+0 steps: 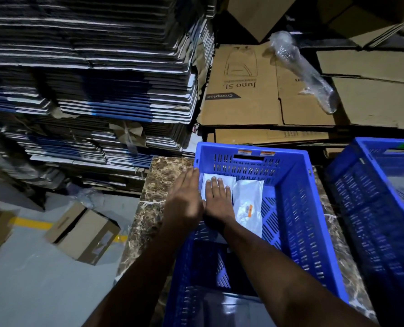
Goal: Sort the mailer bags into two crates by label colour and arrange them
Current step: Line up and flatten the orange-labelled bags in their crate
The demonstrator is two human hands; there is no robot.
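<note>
The near end of the blue crate (297,208) is dark, and both forearms cover much of its perforated floor; what lies in that shadow cannot be made out. The second blue crate (371,197) is cut off by the right edge, its contents unclear. Two white mailer bags lie at the far end of the first crate: the left mailer bag (220,179), flat and mostly hidden under the right hand (218,197), whose straight fingers press on it, and the right mailer bag (249,204), crinkled glossy plastic with an orange label, just beside it. The left hand (184,201), blurred, fingers straight, hovers at the crate's left wall, gripping nothing. Both crates stand on a brown marbled slab (153,197); flattened cardboard (243,90) lies beyond
</note>
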